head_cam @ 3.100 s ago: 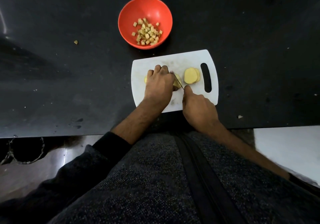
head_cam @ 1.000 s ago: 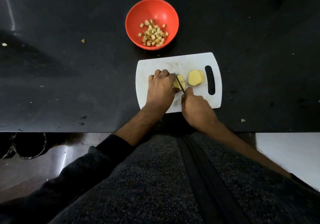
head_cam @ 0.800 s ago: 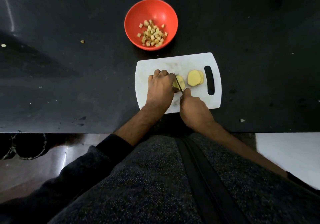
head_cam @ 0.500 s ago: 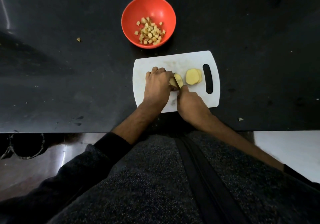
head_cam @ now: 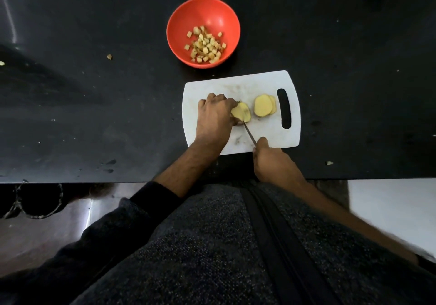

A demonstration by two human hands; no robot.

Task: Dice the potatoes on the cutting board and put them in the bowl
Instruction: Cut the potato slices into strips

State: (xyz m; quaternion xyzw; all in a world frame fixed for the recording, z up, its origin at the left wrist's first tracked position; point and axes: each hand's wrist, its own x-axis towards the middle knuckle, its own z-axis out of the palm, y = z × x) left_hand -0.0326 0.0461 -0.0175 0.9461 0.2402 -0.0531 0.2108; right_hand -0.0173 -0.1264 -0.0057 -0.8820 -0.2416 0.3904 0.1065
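Left hand (head_cam: 213, 118), knuckles up and fingers curled under, forearm bare below a pushed-up dark sleeve (head_cam: 151, 201). Right hand (head_cam: 273, 163), nearer the body and right of the left, closed in a grip, thumb extended forward.

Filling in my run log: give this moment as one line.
left hand holds potato | right hand grips knife | bowl partly filled

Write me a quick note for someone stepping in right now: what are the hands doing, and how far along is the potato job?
Left hand holds a potato piece on the cutting board.
Right hand grips the knife, its tip at that piece.
A few slices lie stacked near the board's handle slot, not yet diced.
The red bowl behind the board already holds some cubes.
Left to do: dice the held piece and the slices, then move them into the bowl.
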